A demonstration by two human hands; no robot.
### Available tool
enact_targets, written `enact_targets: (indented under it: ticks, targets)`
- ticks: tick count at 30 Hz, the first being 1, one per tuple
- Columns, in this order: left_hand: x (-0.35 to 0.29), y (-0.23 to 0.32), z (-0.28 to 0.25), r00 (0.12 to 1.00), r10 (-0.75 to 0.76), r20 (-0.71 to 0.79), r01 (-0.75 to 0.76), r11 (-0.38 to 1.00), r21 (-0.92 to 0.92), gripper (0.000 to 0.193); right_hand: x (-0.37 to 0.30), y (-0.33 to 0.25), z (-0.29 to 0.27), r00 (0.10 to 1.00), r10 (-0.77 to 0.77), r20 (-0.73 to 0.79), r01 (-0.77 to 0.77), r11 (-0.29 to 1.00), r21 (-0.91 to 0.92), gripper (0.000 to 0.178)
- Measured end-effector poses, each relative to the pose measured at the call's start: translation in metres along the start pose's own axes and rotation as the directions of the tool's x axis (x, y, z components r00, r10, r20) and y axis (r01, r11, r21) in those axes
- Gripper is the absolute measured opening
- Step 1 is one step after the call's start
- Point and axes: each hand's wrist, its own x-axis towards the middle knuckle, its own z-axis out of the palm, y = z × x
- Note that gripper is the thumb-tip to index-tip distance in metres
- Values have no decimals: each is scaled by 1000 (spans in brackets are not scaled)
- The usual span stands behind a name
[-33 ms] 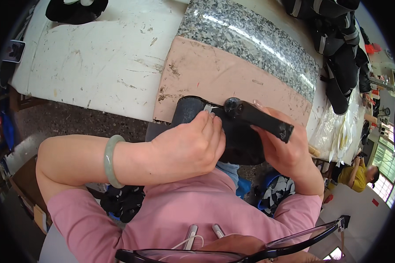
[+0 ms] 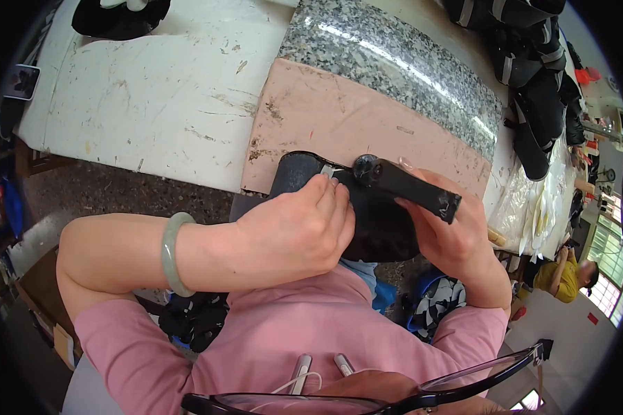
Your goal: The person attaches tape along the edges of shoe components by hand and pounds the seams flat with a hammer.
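My left hand (image 2: 301, 225), with a pale green bangle on its wrist, is closed on a curved black shoe piece (image 2: 294, 173). Its fingertips press at the edge, beside a small light grey strip (image 2: 327, 170). My right hand (image 2: 457, 235) is wrapped round a black hammer (image 2: 408, 187); its handle is hidden by the hand. The hammer's round face lies close to the black piece, just right of my left fingertips, and its flat end points to the right. Below the hammer, the dark body of the shoe piece hangs over my lap, at the table's near edge.
Under the work lies a pinkish board (image 2: 367, 117), with a speckled granite slab (image 2: 387, 55) behind it. Black shoe parts (image 2: 540, 104) pile up at the right, beside clear plastic bags (image 2: 533, 214). A phone (image 2: 22, 81) lies far left. Another person (image 2: 566, 277) is at the far right.
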Motion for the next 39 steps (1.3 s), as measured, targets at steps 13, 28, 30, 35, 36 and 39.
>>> enact_targets:
  ticks: [13,28,30,35,36,39]
  targets:
    - [-11,1,-5,998,-48,27,48,999,-2,32,-3,1,0,976,32,-214,-17,997,72,49]
    - [-16,-7,-8,990,-69,-127,59,995,-82,31,17,6,17,990,-104,-96,111,991,72,40]
    - [-19,-8,-4,993,-88,-75,80,990,-112,30,21,3,12,988,-128,-92,132,990,46,42]
    - [-21,-9,-1,993,-115,-7,113,979,-167,27,22,5,11,960,-224,-166,226,974,-8,49]
    - [-21,-9,-1,994,-112,-13,109,983,-150,27,24,4,10,975,-201,-97,201,980,-7,51]
    - [-20,-9,-1,994,-113,-5,111,981,-158,26,27,3,5,986,-168,8,168,985,-29,54]
